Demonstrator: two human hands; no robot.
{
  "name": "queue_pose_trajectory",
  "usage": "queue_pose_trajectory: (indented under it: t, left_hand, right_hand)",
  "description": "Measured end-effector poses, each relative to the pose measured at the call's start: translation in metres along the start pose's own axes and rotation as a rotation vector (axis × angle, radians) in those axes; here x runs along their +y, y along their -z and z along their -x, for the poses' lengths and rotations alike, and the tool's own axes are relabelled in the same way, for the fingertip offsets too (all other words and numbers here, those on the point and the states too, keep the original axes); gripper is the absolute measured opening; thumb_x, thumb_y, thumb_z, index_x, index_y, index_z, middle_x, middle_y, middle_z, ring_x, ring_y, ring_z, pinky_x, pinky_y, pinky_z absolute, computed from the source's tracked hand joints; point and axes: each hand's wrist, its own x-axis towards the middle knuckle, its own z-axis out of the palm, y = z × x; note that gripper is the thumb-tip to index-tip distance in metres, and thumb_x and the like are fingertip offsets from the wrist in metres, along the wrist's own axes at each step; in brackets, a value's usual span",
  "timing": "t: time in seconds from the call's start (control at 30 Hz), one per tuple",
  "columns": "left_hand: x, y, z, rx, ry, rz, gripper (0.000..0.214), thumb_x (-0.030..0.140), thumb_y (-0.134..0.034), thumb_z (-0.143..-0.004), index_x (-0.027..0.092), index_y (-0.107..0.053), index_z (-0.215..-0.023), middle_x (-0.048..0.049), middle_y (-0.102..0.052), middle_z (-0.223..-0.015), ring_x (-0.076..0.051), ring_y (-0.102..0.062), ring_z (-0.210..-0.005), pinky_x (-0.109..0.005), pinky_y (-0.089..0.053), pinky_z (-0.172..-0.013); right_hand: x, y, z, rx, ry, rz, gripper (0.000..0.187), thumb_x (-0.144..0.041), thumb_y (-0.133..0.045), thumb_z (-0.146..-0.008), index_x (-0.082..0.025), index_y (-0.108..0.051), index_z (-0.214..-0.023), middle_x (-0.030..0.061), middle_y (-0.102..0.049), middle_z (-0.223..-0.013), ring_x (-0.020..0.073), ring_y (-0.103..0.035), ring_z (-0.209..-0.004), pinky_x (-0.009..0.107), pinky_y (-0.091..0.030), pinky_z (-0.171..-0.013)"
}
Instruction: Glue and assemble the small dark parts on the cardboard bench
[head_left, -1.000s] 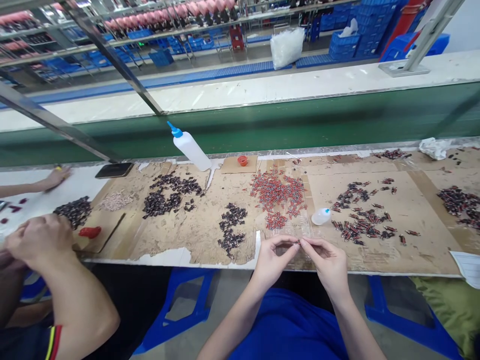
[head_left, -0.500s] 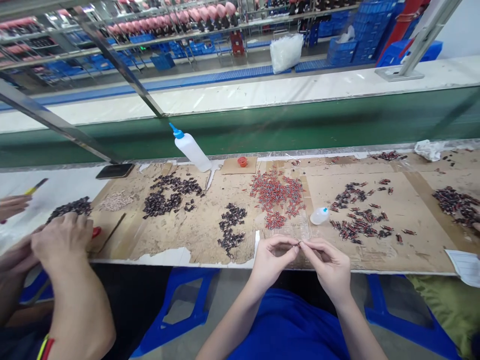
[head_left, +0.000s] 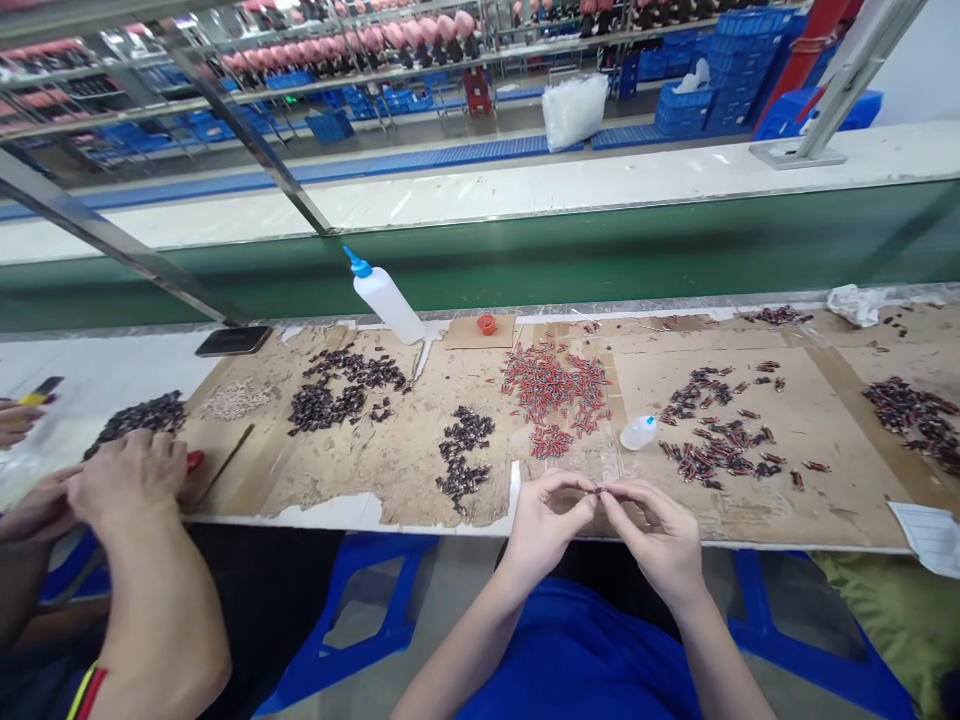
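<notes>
My left hand (head_left: 553, 515) and my right hand (head_left: 654, 525) meet fingertip to fingertip over the bench's front edge. Both pinch a tiny dark part (head_left: 598, 491); its kind is too small to tell. Just beyond lies a pile of small red-and-silver parts (head_left: 551, 385). A small white squeeze bottle (head_left: 638, 432) with a blue tip leans on the cardboard near my right hand. Left of my left hand is a heap of small black parts (head_left: 463, 455). To the right, black-and-red joined pieces (head_left: 712, 445) are scattered.
A large white bottle (head_left: 388, 305) with a blue nozzle tilts at the back, near a red cap (head_left: 486, 324). A co-worker's hands (head_left: 127, 475) work at the left by a thin dark stick (head_left: 227, 463). More black parts (head_left: 326, 405) lie between. White paper (head_left: 926, 535) overhangs the right edge.
My hands stay nearly in place, fingertips still together on the tiny part. A hand with a yellow-handled tool at the far left has shifted slightly down and left.
</notes>
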Motion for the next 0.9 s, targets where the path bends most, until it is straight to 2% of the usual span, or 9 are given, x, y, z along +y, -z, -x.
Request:
queue_pose_trajectory:
  t: [0.13, 0.23, 0.3, 0.37, 0.43, 0.53, 0.63, 0.73, 0.9]
  left_hand:
    - [-0.006, -0.004, -0.002, -0.104, -0.063, -0.060, 0.012, 0.027, -0.067, -0.079, 0.016, -0.072, -0.081, -0.0074, -0.072, -0.082, -0.018, -0.067, -0.081, -0.030, -0.053, -0.078]
    - [-0.010, 0.009, -0.008, -0.132, -0.147, -0.236, 0.021, 0.027, -0.066, -0.082, 0.019, -0.070, -0.101, -0.0083, -0.072, -0.098, -0.020, -0.066, -0.093, -0.035, -0.050, -0.087]
    - [-0.011, 0.029, -0.013, -0.044, -0.201, -0.490, 0.026, 0.024, -0.067, -0.082, 0.024, -0.068, -0.108, -0.0077, -0.071, -0.108, -0.024, -0.062, -0.104, -0.042, -0.044, -0.095]
    - [-0.013, 0.054, -0.016, 0.113, -0.202, -0.756, 0.019, 0.019, -0.061, -0.085, 0.026, -0.070, -0.100, -0.0064, -0.072, -0.105, -0.026, -0.060, -0.106, -0.048, -0.037, -0.097]
    - [-0.015, 0.076, -0.016, 0.220, -0.175, -0.957, 0.017, 0.017, -0.059, -0.085, 0.026, -0.070, -0.093, -0.0076, -0.073, -0.100, -0.028, -0.058, -0.105, -0.050, -0.033, -0.096]
    - [-0.021, 0.094, -0.015, 0.285, -0.105, -1.129, 0.019, 0.016, -0.054, -0.086, 0.025, -0.071, -0.087, -0.0081, -0.073, -0.092, -0.029, -0.056, -0.099, -0.051, -0.031, -0.092]
    - [-0.027, 0.095, -0.016, 0.270, -0.098, -1.187, 0.024, 0.012, -0.050, -0.086, 0.025, -0.070, -0.085, -0.0077, -0.072, -0.086, -0.028, -0.054, -0.095, -0.048, -0.032, -0.089]
    - [-0.028, 0.094, -0.019, 0.224, -0.124, -1.209, 0.023, 0.011, -0.050, -0.086, 0.025, -0.069, -0.086, -0.0078, -0.069, -0.086, -0.028, -0.053, -0.096, -0.047, -0.032, -0.089]
    - [-0.023, 0.105, -0.020, 0.151, -0.063, -1.260, 0.015, 0.019, -0.054, -0.088, 0.024, -0.067, -0.081, -0.0075, -0.067, -0.091, -0.028, -0.052, -0.098, -0.046, -0.033, -0.088]
  right_hand:
    - [0.006, 0.004, 0.001, 0.012, -0.027, -0.023, 0.013, -0.033, -0.067, -0.077, -0.022, -0.073, -0.081, 0.0055, -0.073, -0.079, 0.0188, -0.068, -0.069, 0.031, -0.059, -0.066]
    - [0.015, 0.017, -0.001, 0.084, -0.035, 0.006, 0.013, -0.034, -0.068, -0.078, -0.022, -0.073, -0.079, 0.0056, -0.073, -0.079, 0.0199, -0.069, -0.071, 0.033, -0.058, -0.068]
    - [0.023, 0.031, -0.004, 0.258, -0.078, 0.072, 0.016, -0.036, -0.069, -0.077, -0.020, -0.072, -0.079, 0.0065, -0.073, -0.080, 0.0212, -0.069, -0.073, 0.036, -0.058, -0.072]
    - [0.031, 0.048, -0.009, 0.441, -0.098, 0.167, 0.022, -0.039, -0.068, -0.077, -0.018, -0.072, -0.084, 0.0086, -0.072, -0.085, 0.0229, -0.068, -0.077, 0.042, -0.056, -0.079]
    - [0.039, 0.060, -0.016, 0.505, -0.049, 0.294, 0.026, -0.041, -0.065, -0.080, -0.018, -0.072, -0.089, 0.0112, -0.072, -0.095, 0.0254, -0.068, -0.087, 0.045, -0.054, -0.084]
    - [0.047, 0.062, -0.027, 0.466, 0.083, 0.493, 0.030, -0.044, -0.065, -0.080, -0.020, -0.071, -0.096, 0.0122, -0.070, -0.099, 0.0286, -0.063, -0.098, 0.049, -0.049, -0.091]
    - [0.055, 0.048, -0.039, 0.336, 0.165, 0.605, 0.042, -0.053, -0.066, -0.077, -0.020, -0.069, -0.103, 0.0127, -0.069, -0.098, 0.0315, -0.057, -0.105, 0.052, -0.043, -0.096]
    - [0.063, 0.031, -0.050, 0.224, 0.169, 0.642, 0.050, -0.061, -0.064, -0.074, -0.021, -0.067, -0.104, 0.0131, -0.068, -0.103, 0.0320, -0.053, -0.107, 0.053, -0.039, -0.097]
    - [0.067, 0.021, -0.059, 0.188, 0.149, 0.584, 0.044, -0.063, -0.057, -0.078, -0.020, -0.064, -0.089, 0.0137, -0.069, -0.100, 0.0325, -0.049, -0.112, 0.051, -0.040, -0.095]
